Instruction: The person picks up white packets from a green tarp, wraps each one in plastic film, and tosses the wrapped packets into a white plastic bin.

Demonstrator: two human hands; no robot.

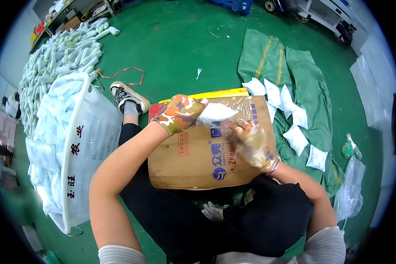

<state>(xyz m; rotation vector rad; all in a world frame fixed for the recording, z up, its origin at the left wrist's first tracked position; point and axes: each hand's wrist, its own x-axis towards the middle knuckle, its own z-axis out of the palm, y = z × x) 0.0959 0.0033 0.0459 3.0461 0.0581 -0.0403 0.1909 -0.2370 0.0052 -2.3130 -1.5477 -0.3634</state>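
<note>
My left hand (180, 114), in a camouflage-patterned glove, is closed on one end of a white packet (218, 112) in clear plastic, above a cardboard box (193, 152). The loose clear end of the plastic points right. Just below and right of that end is my right hand (255, 147), in a matching glove and blurred by motion. Whether its fingers grip anything does not show. The box lies in front of me, printed with blue and red characters. Along its far edge runs a yellow strip (220, 93).
To the left stands a white plastic basket (67, 167) full of bagged packets, with a large heap of wrapped pieces (66, 59) behind it. Several white packets (295, 140) lie on a green sheet (306, 75) at right. Clear plastic (351, 187) and red string (132, 69) are on the floor.
</note>
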